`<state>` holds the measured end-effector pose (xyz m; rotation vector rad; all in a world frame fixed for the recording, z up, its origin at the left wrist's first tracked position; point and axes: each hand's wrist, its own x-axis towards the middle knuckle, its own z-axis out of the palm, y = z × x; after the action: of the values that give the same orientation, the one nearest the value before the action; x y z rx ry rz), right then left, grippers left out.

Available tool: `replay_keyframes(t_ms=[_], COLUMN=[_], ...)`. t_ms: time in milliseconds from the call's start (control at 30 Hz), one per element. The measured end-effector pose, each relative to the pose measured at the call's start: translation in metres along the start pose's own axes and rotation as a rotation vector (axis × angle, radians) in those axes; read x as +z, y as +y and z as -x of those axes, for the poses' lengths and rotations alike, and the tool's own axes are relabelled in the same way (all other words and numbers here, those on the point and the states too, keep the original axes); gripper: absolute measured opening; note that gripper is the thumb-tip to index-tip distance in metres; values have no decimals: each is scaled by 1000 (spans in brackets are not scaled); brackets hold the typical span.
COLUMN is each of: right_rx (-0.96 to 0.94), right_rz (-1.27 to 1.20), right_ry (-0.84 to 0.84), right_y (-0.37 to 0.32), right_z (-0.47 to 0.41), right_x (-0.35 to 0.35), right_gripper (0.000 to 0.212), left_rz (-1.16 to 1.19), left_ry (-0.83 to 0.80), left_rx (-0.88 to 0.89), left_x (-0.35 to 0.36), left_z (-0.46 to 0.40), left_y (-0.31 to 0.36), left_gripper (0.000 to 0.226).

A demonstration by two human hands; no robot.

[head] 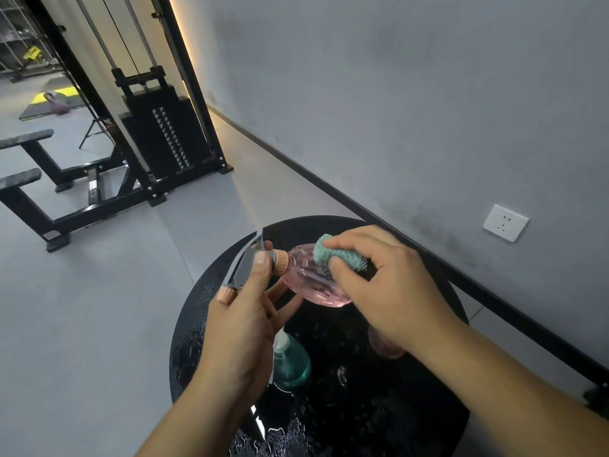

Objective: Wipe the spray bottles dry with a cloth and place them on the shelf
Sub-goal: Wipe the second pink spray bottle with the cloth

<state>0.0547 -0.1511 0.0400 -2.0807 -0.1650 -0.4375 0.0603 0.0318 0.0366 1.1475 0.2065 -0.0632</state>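
The pink spray bottle (pixel 308 282) was held on its side between the two hands, above the round black table (pixel 194 328). Its grey spray head (pixel 245 263) was gripped by the left hand (pixel 245 328), with the thumb laid across the trigger body and the fingers curled underneath. A teal cloth (pixel 336 255) was pinched by the right hand (pixel 385 285) and pressed against the upper side of the bottle's clear pink body. Below the left hand, a teal spray bottle (pixel 291 362) stood on the wet tabletop. Under the right wrist, part of another pink object (pixel 384 346) was seen; what it was could not be told.
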Motion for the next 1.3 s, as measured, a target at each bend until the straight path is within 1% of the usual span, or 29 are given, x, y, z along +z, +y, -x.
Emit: replay_keyframes(t_ms=[100,233,267,333,467,567,633,700,767,800,900,967,1033,1167,1267,1300], right_rx=[-50,108,119,88,-12,92,169,199,205,208,234,250,238,184,159,162], right_rz=[41,36,39,25,7,-6,8,6,-24,-46,-179,-262,-284,-282,-283,-293], right_ry=[-69,-20,0,2,-80,-34,19,46,45,43,54,75,97,80,25,9], right_y=[-5,3,4,2,-8,-1,6,10,12,12,13,11,10,7,5,4], right_z=[2,-5,-6,-4,2,-4,-7,-7,-5,-4,-5,-5,-3,3,6,6], right_x=[6,-4,-5,-3,6,0,-6,-9,-11,-11,-10,-7,-4,3,6,6], right_gripper=[24,19,19,21,23,19,15,13,13,13,15,15,17,20,21,21], left_rz=[-31,-52,-51,-64,-71,-43,-10,17,38,44,51,63,61,57,76,80], left_ry=[-20,-8,-10,-29,-59,-38,-21,-17,-11,-8,-33,-28,-20,16,72,75], left_rx=[-5,7,13,25,11,8,16,24,15,13,10,1,5,23,-10,-23], left_x=[1,-3,-3,-2,-1,-5,-8,-11,-12,-13,-15,-14,-12,-7,-10,-11], left_z=[1,-1,-1,0,2,0,-3,-5,-6,-7,-7,-7,-6,-4,-7,-8], left_y=[-2,1,2,3,-1,1,6,9,11,11,10,8,6,6,9,10], left_gripper=[41,44,43,40,44,43,38,31,36,37,30,31,30,15,13,17])
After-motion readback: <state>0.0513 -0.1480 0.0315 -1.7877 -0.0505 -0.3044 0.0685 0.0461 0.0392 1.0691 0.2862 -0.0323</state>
